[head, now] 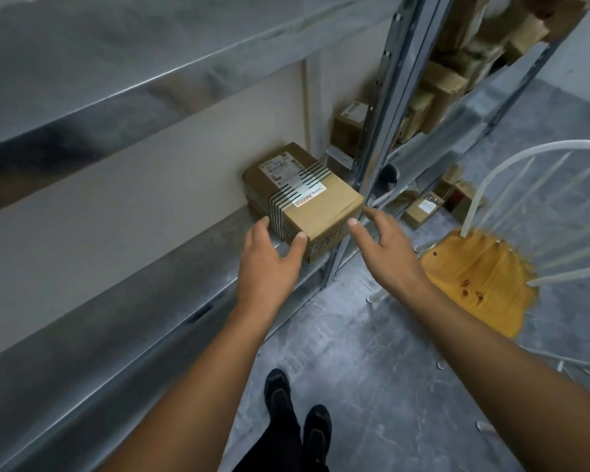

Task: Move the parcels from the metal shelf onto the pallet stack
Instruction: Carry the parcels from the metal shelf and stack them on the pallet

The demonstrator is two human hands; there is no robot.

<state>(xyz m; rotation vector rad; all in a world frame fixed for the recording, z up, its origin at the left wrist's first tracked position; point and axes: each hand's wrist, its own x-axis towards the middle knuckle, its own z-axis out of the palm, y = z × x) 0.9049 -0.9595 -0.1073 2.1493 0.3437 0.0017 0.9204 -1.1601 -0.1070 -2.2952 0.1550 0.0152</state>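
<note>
My left hand [269,264] and right hand [385,250] flank the parcel [307,202], fingers spread and empty, to clamp its sides.

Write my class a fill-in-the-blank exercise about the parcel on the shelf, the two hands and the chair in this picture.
1. The parcel rests on a shelf made of ____.
2. The left hand and the right hand both reach toward it, so ____ hands are at work.
3. The chair with the wooden seat stands on the person's ____ side.
4. The person's shoes are ____ in colour.
Missing words: metal; two; right; black.
</note>
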